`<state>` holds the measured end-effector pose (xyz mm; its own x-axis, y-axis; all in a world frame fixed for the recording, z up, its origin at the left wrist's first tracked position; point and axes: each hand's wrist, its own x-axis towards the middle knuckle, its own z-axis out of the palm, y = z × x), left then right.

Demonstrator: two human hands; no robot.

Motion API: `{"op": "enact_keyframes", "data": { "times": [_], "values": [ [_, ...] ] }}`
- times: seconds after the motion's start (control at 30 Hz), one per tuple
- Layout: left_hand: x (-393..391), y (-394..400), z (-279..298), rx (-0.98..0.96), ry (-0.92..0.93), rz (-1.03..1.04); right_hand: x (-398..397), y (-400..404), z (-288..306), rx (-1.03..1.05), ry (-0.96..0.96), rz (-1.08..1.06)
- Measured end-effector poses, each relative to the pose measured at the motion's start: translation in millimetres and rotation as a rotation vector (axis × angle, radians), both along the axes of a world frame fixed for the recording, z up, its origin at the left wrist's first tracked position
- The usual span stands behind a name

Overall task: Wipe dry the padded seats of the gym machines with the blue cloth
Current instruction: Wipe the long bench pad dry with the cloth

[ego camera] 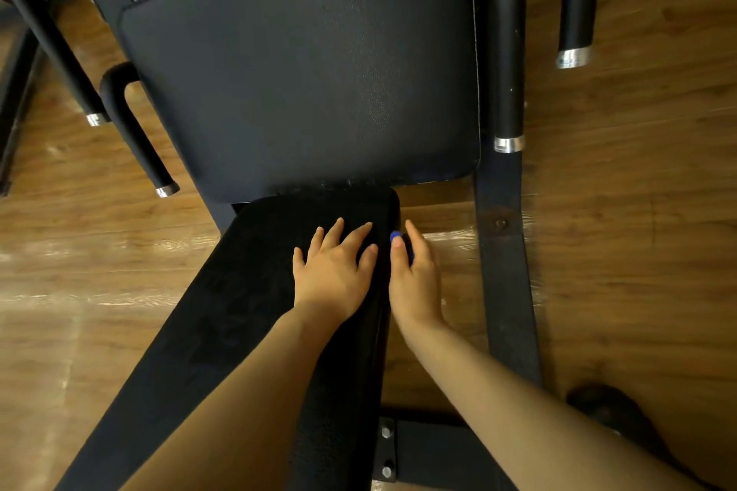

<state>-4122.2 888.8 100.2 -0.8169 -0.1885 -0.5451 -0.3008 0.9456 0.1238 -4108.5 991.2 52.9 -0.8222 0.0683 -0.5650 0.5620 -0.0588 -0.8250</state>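
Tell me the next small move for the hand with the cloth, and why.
Probably draw the right hand back along the seat's right edge. It grips the blue cloth against the side of the padded seat near the far corner, while the left hand rests flat on top, so the nearer edge seems still unwiped.

The padded seat (255, 311) is showing deep black with a faint pebbled grain, and the backrest pad (299, 72) above it is reading as a dark navy-black, its leather-like texture catching a dull sheen near the middle. A small scrap of bright blue, the cloth (401, 241), is peeking out at the right hand (414, 279). The machine frame (506, 251) is looking matte black, and the black handles are ending in shiny silver caps (509, 143). The floor (638, 191) is glowing warm brown with a wood-grain pattern and pale glossy streaks.
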Motion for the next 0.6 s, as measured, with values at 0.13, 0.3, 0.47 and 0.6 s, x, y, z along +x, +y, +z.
{"op": "enact_keyframes", "data": {
  "times": [0.13,0.3,0.47,0.6],
  "values": [
    [13,-4,8,-0.001,-0.006,-0.027,-7,-5,-2,0.023,-0.036,0.030],
    [34,0,29,-0.009,-0.045,-0.008,20,1,18,-0.026,-0.056,0.006],
    [64,3,46,0.000,-0.043,-0.029,57,5,42,-0.021,-0.038,0.040],
    [74,4,52,-0.002,-0.032,-0.042,82,7,53,0.010,-0.015,0.068]
  ]
}}
